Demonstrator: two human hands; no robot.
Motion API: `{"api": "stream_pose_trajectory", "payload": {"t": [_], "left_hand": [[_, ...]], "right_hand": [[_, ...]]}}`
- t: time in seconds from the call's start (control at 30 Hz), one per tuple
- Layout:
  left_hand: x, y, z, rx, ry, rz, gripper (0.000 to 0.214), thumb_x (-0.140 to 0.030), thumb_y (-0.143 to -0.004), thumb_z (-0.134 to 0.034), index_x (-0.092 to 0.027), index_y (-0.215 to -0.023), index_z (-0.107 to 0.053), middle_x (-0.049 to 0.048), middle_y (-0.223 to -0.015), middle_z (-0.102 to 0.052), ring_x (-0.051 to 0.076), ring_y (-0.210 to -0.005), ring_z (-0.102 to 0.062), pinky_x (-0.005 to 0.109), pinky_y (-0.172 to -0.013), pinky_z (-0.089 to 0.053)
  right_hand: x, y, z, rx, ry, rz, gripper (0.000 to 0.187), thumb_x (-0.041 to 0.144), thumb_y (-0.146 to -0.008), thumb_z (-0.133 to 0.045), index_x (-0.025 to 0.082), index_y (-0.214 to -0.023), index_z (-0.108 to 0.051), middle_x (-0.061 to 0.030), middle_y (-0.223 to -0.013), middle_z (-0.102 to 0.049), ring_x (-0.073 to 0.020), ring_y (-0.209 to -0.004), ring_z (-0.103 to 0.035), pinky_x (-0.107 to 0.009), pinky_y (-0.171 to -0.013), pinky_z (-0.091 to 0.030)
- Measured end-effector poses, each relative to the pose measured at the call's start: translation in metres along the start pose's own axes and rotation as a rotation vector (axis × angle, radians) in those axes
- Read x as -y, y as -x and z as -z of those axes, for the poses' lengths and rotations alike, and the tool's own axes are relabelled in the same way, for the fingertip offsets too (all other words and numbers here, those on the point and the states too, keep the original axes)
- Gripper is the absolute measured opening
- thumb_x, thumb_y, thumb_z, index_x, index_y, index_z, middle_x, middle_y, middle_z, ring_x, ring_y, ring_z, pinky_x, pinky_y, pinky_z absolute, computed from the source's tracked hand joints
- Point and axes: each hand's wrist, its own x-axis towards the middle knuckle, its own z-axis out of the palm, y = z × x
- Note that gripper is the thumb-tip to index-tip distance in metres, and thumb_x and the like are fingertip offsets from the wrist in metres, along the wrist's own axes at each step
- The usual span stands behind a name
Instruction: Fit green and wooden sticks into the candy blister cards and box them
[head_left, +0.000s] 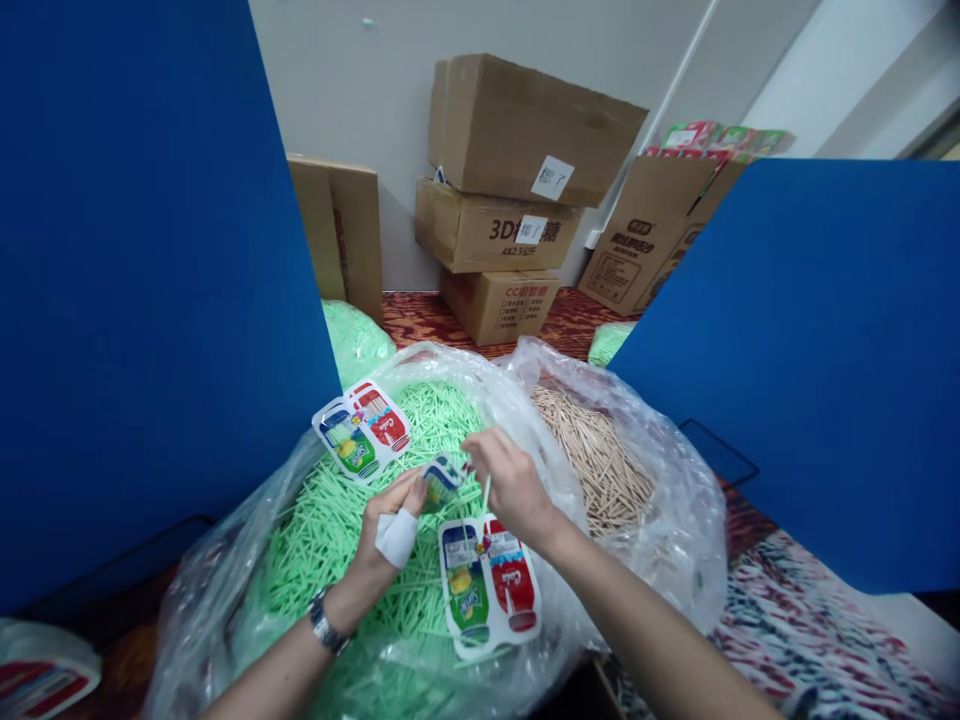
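The left hand (384, 515) clamps a small packet (441, 482) above the green sticks (322, 540), apparently angled toward the right hand (514, 485), whose grip is indeterminable. Printed packs (491, 585) flank the sticks' middle, presumably for easy reach.

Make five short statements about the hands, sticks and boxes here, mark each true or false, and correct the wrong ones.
1. The left hand holds a small printed packet. True.
2. The watch is on the right wrist. False: the watch is on the left wrist.
3. The green sticks lie in a clear plastic bag. True.
4. The tan sticks lie to the left of the green sticks. False: they are to the right.
5. Three cardboard boxes are stacked near the wall. True.
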Motion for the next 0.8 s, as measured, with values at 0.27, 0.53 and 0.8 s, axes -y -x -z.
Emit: {"api": "stream_pose_trajectory", "payload": {"t": [0.27,0.53,0.8], "left_hand": [[0.004,0.004,-0.005,0.037,-0.052,0.024,0.052,-0.03,-0.072,-0.073,-0.016,-0.12,-0.059,0.0098,-0.105,-0.069,0.023,-0.089,-0.063,0.034,-0.079,-0.052],[0.002,0.0,-0.009,0.021,-0.141,0.014,0.022,-0.032,-0.079,-0.067,-0.016,-0.093,-0.063,0.0024,-0.084,-0.068,0.019,-0.076,-0.062,0.027,-0.069,-0.048],[-0.001,-0.001,-0.006,-0.005,-0.142,0.032,0.02,-0.032,-0.077,-0.069,-0.015,-0.084,-0.062,0.0012,-0.076,-0.065,0.017,-0.069,-0.059,0.026,-0.063,-0.046]], "right_hand": [[-0.003,0.0,-0.005,0.033,-0.098,-0.171,0.024,0.027,-0.097,-0.031,0.021,-0.092,-0.053,-0.0048,-0.083,-0.056,-0.0164,-0.066,-0.057,-0.029,-0.063,-0.044],[-0.001,-0.003,-0.005,0.052,-0.191,-0.196,0.022,0.031,-0.096,-0.034,0.022,-0.089,-0.053,-0.0003,-0.068,-0.053,-0.016,-0.06,-0.055,-0.029,-0.06,-0.042],[-0.001,-0.006,-0.009,0.106,-0.28,-0.199,0.025,0.035,-0.097,-0.032,0.023,-0.09,-0.053,0.0014,-0.067,-0.055,-0.0136,-0.054,-0.054,-0.027,-0.058,-0.042]]}}
